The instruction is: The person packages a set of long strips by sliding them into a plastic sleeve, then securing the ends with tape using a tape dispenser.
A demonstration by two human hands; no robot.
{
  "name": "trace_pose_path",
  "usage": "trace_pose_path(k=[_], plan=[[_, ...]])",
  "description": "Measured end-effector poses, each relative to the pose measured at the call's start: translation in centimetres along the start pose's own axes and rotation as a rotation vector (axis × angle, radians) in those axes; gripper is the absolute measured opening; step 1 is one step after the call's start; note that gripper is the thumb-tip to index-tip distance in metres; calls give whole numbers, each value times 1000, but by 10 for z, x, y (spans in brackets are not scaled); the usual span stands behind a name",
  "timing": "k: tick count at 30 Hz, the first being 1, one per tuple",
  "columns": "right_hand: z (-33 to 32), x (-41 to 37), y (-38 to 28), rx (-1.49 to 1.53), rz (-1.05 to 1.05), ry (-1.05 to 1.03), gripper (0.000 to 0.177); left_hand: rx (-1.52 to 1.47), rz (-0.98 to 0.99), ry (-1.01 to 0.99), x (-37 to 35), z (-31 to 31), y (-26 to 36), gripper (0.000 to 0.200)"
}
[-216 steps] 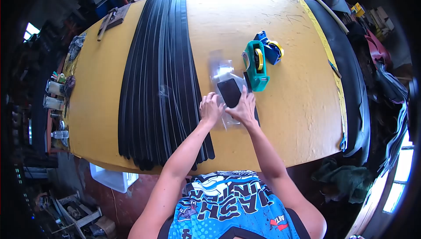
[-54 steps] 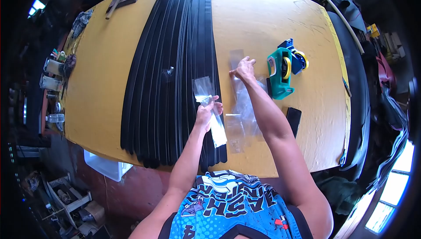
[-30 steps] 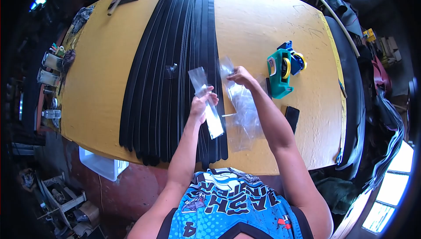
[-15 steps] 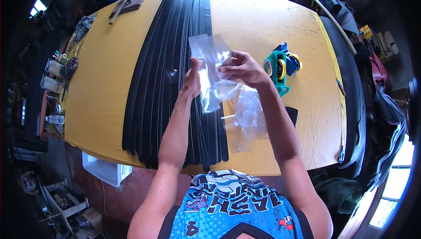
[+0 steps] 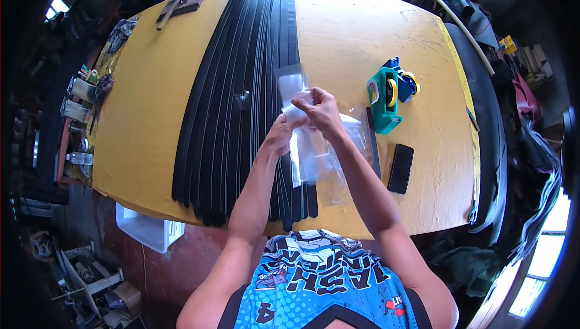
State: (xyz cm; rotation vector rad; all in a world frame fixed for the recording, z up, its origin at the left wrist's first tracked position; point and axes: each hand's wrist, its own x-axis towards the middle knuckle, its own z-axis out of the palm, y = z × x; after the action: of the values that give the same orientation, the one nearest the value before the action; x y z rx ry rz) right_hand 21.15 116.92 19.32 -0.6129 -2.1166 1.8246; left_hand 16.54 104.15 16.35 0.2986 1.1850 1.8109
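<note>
A clear plastic bag [image 5: 292,82] hangs between my two hands above the edge of the black strips. My left hand [image 5: 280,135] is closed on its lower part. Fingers of my right hand [image 5: 323,111] pinch the bag near its middle, close beside the left. More clear plastic bags [image 5: 334,185] lie loosely on the table beneath my hands and right forearm, partly hidden. Long black strips [image 5: 223,99] with rounded near ends fan out lengthwise over the table, left of and under my hands. A small piece of clear plastic [image 5: 242,99] rests on them.
On the yellow table [image 5: 145,87], a green tape dispenser [image 5: 384,108] and a blue one [image 5: 411,84] stand to the right. Nearer me lies a black phone [image 5: 401,169]. A hammer [image 5: 172,12] rests on a board at the far left. A white bin [image 5: 148,229] sits below the table edge.
My hands have come closer together, and the right has moved down, bringing the bag lower. The phone, mostly covered by my right arm before, now shows fully.
</note>
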Motion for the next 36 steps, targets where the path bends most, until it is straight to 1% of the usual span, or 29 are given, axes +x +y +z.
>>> trace_pose_path(k=[1, 3, 4, 5, 7, 8, 9, 10, 11, 12, 13, 15, 16, 18, 20, 21, 23, 24, 25, 26, 27, 29, 30, 31, 32, 33, 34, 35, 36], plan=[[-1, -5, 5, 2, 2, 1, 38, 1, -3, 0, -3, 1, -3, 33], [-3, -22, 16, -184, 35, 225, 58, -136, 18, -23, -7, 4, -9, 32], [-9, -34, 20, -97, 153, 136, 71, -247, 27, 38, -11, 14, -7, 30], [-12, -54, 13, -66, 225, 58, 63, -249, 23, 42, -14, 16, -11, 30], [-20, -82, 47, 290, 255, -285, 52, -385, 19, 31, -20, 16, -23, 34], [-25, -96, 52, 302, 378, -358, 43, -326, 42, 46, -22, 18, -31, 40], [-27, -110, 55, 314, 503, -428, 33, -327, 31, 49, -26, 18, -38, 40], [-26, -122, 67, 319, 509, -403, 28, -365, 11, 13, -31, 20, -42, 39], [-28, -136, 67, 393, 542, -423, 30, -402, -8, -26, -34, 23, -46, 39], [-28, -148, 73, 403, 571, -434, 29, -523, 10, -60, -36, 19, -52, 42], [-27, -160, 79, 413, 602, -447, 28, -575, 34, -54, -39, 18, -51, 46], [-27, -184, 79, 477, 626, -474, 23, -545, 46, 9, -40, 9, -52, 52], [-28, -192, 80, 511, 651, -506, 25, -545, 41, 11, -41, 9, -50, 52], [-29, -201, 80, 547, 675, -540, 28, -389, 67, 13, -43, 11, -46, 60], [-30, -206, 72, 789, 731, -541, 36, -414, 56, 8, -45, 6, -55, 64], [-29, -209, 70, 794, 727, -536, 36, -443, 47, 4, -45, 4, -61, 68], [-25, -215, 69, 1148, 724, -590, 43, -452, 25, 23, -49, 9, -65, 72], [-22, -219, 77, 1204, 727, -612, 44, -486, 21, 11, -51, 11, -67, 72], [-22, -220, 80, 1206, 729, -608, 44, -521, 17, 1, -53, 13, -68, 72], [-22, -222, 82, 1119, 722, -653, 41, -513, 54, -43, -51, 10, -72, 71], [-23, -223, 84, 1030, 714, -697, 38, -514, 52, -43, -50, 8, -75, 71], [-24, -223, 85, 1022, 731, -719, 37, -577, 44, -48, -48, 6, -79, 69], [-23, -222, 88, 1008, 693, -728, 36, -577, 42, -50, -46, 6, -81, 69], [-21, -220, 84, 994, 656, -736, 35, -639, 11, -33, -44, 7, -83, 67], [-19, -219, 80, 997, 655, -732, 35, -702, -22, -14, -44, 8, -84, 66], [-19, -217, 75, 1085, 690, -672, 34, -703, -26, -15, -45, 10, -86, 66], [-19, -216, 70, 1172, 722, -610, 33, -640, -14, -22, -48, 15, -84, 62], [-19, -215, 74, 1173, 721, -606, 33, -574, -4, -29, -50, 19, -84, 60], [-18, -214, 81, 1103, 713, -600, 32, -573, -6, -33, -49, 17, -88, 60]])
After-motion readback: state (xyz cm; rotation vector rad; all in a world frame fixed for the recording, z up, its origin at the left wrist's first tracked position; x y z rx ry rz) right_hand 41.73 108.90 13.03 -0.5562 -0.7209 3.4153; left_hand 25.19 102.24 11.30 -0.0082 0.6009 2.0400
